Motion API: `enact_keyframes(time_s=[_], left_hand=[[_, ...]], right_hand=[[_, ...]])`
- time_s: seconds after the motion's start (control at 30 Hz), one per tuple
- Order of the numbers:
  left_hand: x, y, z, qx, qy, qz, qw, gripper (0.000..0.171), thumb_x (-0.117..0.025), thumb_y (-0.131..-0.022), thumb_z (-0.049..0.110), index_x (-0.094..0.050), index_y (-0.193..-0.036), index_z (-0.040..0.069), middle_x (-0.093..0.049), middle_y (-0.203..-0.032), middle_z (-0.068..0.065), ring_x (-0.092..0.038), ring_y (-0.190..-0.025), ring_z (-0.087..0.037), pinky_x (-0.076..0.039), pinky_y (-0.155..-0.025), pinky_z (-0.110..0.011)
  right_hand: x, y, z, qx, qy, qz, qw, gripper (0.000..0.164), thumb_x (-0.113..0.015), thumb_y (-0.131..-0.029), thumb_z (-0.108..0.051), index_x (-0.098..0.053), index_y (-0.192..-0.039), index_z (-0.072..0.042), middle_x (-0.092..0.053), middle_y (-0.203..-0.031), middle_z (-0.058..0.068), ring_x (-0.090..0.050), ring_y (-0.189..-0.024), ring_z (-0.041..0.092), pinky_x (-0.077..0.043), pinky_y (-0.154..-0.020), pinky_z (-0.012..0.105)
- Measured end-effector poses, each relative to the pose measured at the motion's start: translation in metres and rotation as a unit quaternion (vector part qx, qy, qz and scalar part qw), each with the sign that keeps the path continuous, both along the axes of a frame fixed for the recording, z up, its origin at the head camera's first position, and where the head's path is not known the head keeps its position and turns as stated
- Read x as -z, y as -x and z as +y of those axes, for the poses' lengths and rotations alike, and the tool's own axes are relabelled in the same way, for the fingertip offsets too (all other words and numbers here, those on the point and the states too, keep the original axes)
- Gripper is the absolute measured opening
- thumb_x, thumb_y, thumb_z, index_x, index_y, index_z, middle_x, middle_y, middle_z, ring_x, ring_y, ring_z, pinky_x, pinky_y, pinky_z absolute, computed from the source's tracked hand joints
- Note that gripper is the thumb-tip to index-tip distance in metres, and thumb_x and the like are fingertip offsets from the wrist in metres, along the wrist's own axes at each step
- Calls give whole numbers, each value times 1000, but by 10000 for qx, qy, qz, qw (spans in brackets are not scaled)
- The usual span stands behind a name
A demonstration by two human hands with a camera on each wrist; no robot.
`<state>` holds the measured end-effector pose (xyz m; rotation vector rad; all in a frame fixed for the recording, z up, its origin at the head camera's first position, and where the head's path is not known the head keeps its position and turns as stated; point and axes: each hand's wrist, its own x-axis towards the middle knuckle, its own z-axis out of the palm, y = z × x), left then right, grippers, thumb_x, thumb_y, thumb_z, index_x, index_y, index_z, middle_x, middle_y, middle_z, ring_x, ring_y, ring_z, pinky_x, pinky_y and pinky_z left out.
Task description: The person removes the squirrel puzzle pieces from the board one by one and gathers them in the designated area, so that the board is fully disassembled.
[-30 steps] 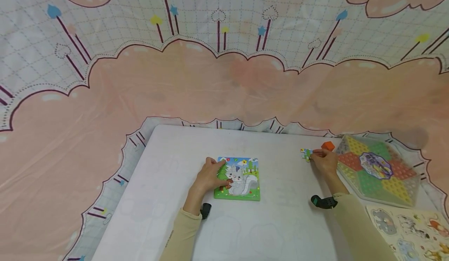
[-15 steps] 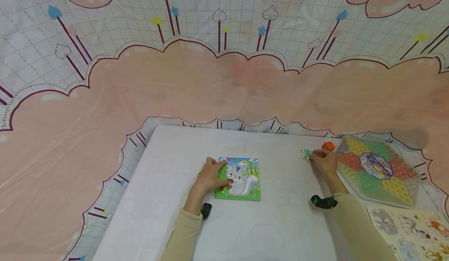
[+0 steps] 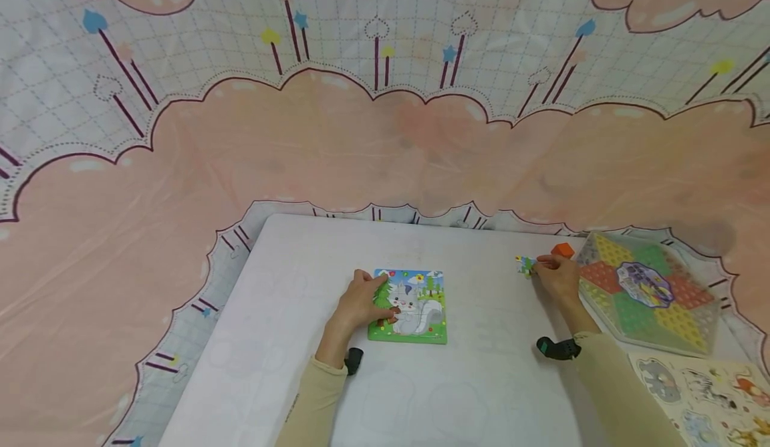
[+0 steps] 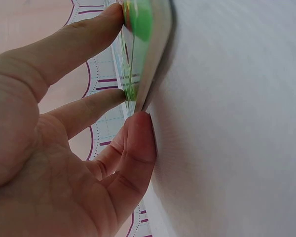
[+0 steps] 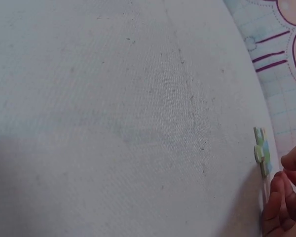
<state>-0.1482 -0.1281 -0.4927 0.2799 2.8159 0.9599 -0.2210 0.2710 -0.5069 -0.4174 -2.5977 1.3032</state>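
Note:
A square jigsaw puzzle (image 3: 415, 310) with a grey squirrel picture and green border lies on the white table. My left hand (image 3: 359, 300) rests at its left side, thumb and index finger extended onto its face. In the left wrist view, those fingertips touch the top of the puzzle (image 4: 140, 29), while the other fingers bend against its edge. Farther right, my right hand (image 3: 558, 278) has thumb and fingers brought together at the right end of a small blue-green puzzle piece (image 3: 525, 264). The right wrist view shows the puzzle piece (image 5: 262, 150) right beside the fingertips.
An orange block (image 3: 563, 250) sits just behind my right hand. To its right lies a clear hexagonal box (image 3: 652, 290) of patterned coloured shapes. A wooden animal board (image 3: 700, 393) is at the front right. A patterned cloth (image 3: 385, 153) hangs behind the white table (image 3: 289, 340).

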Motion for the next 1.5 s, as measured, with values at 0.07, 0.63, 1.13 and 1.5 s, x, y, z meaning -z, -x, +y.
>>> enact_keyframes(time_s=[0.07,0.63,1.13,1.5], left_hand=[[0,0,0,-17,4,-13,10000,75,-86,-77,27,-54,-140,1,-39,-107,-13,-40,-93,-25,-42,-75,-35],[2,1,-1,-9,23,-24,10000,75,-86,-77,26,-54,-140,1,-39,-108,-14,-41,-94,-25,-43,-76,-36],[0,1,0,82,72,63,9999,75,-86,-77,26,-54,-139,-1,-40,-108,-14,-42,-93,-25,-44,-78,-38],[-1,2,-1,300,251,116,9992,75,-86,-76,28,-54,-140,4,-41,-139,-20,-48,-117,-36,-44,-97,-51]], right_hand=[[-1,-1,0,-20,-25,-45,10000,24,-65,-87,-3,-69,-105,13,-69,-82,14,-49,-61,-3,-42,-54,14],[-9,-25,-52,-1427,72,-245,9894,25,-64,-91,-7,-67,-108,11,-66,-91,18,-59,-74,12,-47,-61,17],[-12,-50,-123,-3179,-394,-627,9452,28,-72,-89,-14,-68,-113,-1,-62,-87,4,-56,-81,19,-48,-72,28],[-11,-63,-141,-3593,-1026,-727,9247,41,-80,-82,-21,-69,-119,-7,-56,-88,1,-49,-78,15,-41,-69,29]])
